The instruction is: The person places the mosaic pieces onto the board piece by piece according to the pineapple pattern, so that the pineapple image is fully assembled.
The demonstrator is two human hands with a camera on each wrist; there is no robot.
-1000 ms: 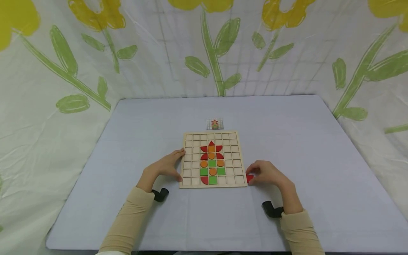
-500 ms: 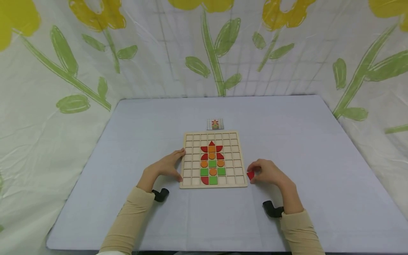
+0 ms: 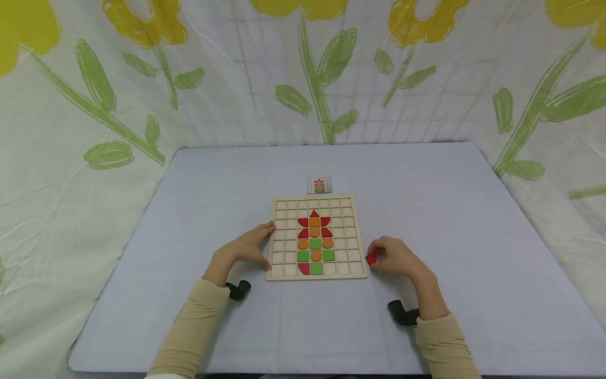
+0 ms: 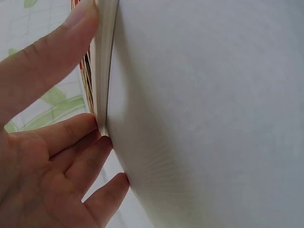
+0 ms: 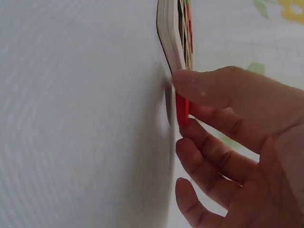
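A square wooden grid board (image 3: 345, 242) lies mid-table, with flat red, orange and green shape tiles set in its central columns. A red quarter-round tile (image 3: 304, 268) and a green square tile (image 3: 316, 268) fill two cells of the bottom row. My left hand (image 3: 246, 246) rests at the board's left edge, thumb and fingers spread along it, as the left wrist view also shows. Just off the board's lower right side, my right hand (image 3: 395, 257) pinches a red tile (image 5: 182, 110) between thumb and fingers. Its outline is partly covered by the fingers.
Beyond the board's far edge lies a small card (image 3: 319, 185) printed with a similar coloured pattern on a grid. The white table (image 3: 227, 173) backs onto a curtain (image 3: 213, 110) with painted yellow flowers. A black wrist fitting (image 3: 402, 313) hangs by each wrist.
The red tile has been turned and tilted in my right hand's fingers beside the board. My left hand and the board have stayed in place.
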